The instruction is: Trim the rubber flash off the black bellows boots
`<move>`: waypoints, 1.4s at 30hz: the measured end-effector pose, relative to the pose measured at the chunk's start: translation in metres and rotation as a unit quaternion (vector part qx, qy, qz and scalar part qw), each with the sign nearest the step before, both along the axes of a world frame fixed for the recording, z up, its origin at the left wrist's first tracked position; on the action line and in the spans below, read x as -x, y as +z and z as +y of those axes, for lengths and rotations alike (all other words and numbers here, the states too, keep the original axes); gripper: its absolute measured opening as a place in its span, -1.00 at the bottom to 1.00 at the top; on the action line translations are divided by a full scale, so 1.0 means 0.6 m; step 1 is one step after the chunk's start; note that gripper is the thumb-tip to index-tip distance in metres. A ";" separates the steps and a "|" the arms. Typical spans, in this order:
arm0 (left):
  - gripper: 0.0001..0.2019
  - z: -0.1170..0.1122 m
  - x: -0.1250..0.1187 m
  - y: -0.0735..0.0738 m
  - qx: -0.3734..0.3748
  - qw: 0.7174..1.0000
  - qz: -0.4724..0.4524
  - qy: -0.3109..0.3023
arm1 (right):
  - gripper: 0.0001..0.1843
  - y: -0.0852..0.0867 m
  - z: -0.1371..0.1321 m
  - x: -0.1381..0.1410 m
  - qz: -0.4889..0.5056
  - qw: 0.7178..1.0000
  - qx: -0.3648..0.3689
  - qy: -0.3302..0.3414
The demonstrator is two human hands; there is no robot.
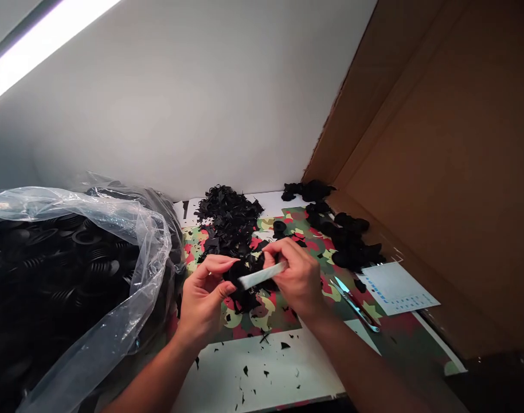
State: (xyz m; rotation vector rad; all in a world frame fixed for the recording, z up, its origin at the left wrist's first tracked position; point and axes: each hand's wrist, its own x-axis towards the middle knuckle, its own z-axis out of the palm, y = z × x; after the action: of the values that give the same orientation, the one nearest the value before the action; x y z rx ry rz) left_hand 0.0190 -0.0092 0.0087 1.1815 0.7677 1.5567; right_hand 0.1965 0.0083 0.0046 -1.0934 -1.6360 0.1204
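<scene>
My left hand [206, 298] is curled, thumb and fingers holding a black rubber-looking piece [233, 272] near the middle of the table. In my right hand [297, 274] is a pale, flat strip-like tool [262, 276], pinched at one end. Its other end reaches the black piece; its exact kind does not show. Below both hands lie black scraps [247, 301] on a camouflage-patterned sheet [262, 318]. Behind them rises a heap of black shavings [230, 221].
At left stands a clear plastic bag [152, 246] full of black ribbed rubber parts [59, 264]. Clumps of black pieces [352, 244] line the right, beside a printed white card [397, 288] and a slim red-and-silver tool [356, 307]. A cardboard wall [451, 172] bounds the right side.
</scene>
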 end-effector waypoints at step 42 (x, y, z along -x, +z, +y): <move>-0.82 0.002 0.015 0.018 -0.120 0.976 0.140 0.119 | -0.80 0.018 -0.012 0.008 0.312 0.868 0.327 0.206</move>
State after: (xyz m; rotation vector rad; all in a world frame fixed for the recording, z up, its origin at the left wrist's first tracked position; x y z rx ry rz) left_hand 0.0097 -0.0081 0.0198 1.5564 0.9533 1.7362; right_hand 0.1918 0.0009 0.0155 -1.0103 -1.2087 1.2594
